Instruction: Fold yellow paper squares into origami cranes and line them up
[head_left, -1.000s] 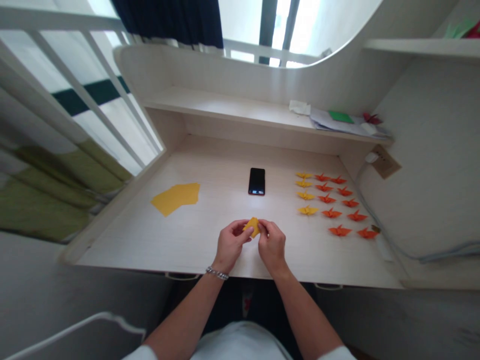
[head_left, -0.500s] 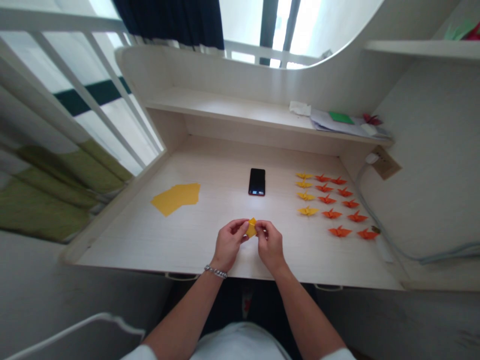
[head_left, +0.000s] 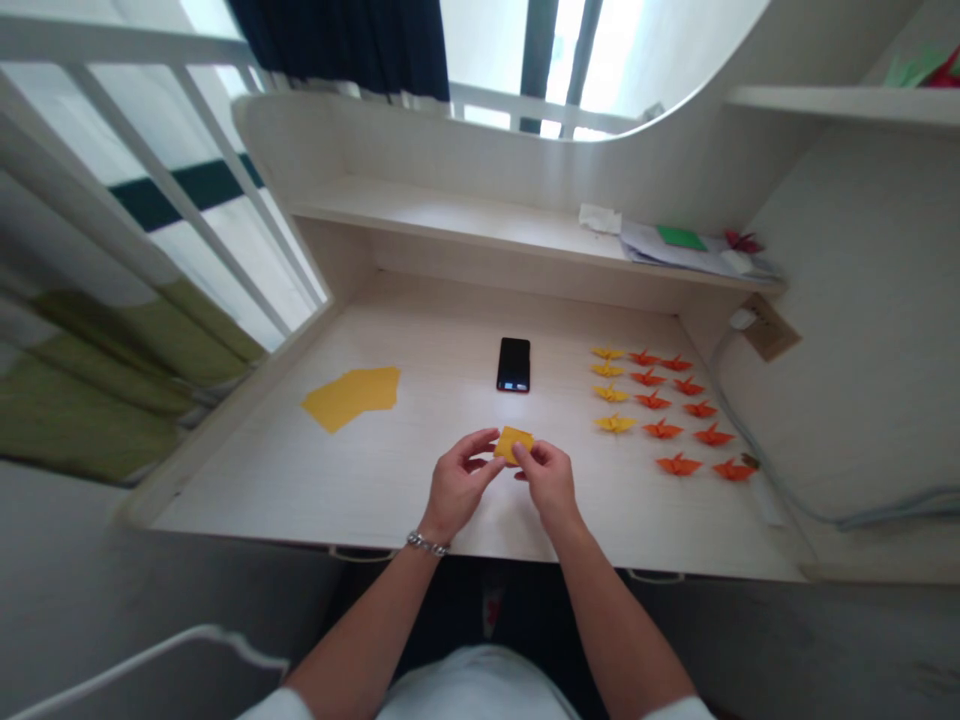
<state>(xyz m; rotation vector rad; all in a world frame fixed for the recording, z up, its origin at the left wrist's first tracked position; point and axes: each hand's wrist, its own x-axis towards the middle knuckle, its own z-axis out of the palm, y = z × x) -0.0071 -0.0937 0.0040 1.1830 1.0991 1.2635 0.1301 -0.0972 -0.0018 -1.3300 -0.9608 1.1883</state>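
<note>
Paper folding at a pale desk (head_left: 247, 480), partway along. The yellow paper piece (head_left: 513, 440) is raised between the two hands near the front edge, in front of the phone (head_left: 514, 365). The right hand (head_left: 551, 483) is clamped on it, thumb laid over the face and fingers curled beneath. The left hand (head_left: 457, 487) stands with thumb and fingers parted, their tips at the piece's left side; whether they touch it I cannot tell from here.

Done: on the right of the desk, a set of folded birds with wings spread, arranged in slanting columns. Four yellow birds (head_left: 615, 425) form the column nearest the hands; ten orange birds (head_left: 662, 430) fill two columns of five beyond them. All appear complete.

In hand: the piece is compact and four-sided, much smaller than the loose paper, so I judge it to be at an early or middle stage of folding. It shows no wings, neck or tail. Its finer creases are too small to make out.

Left: on the other side of the desk, flat yellow sheets (head_left: 356, 395) overlap in a fan, apparently unfolded and touched by neither hand. Their exact number cannot be counted.
</note>
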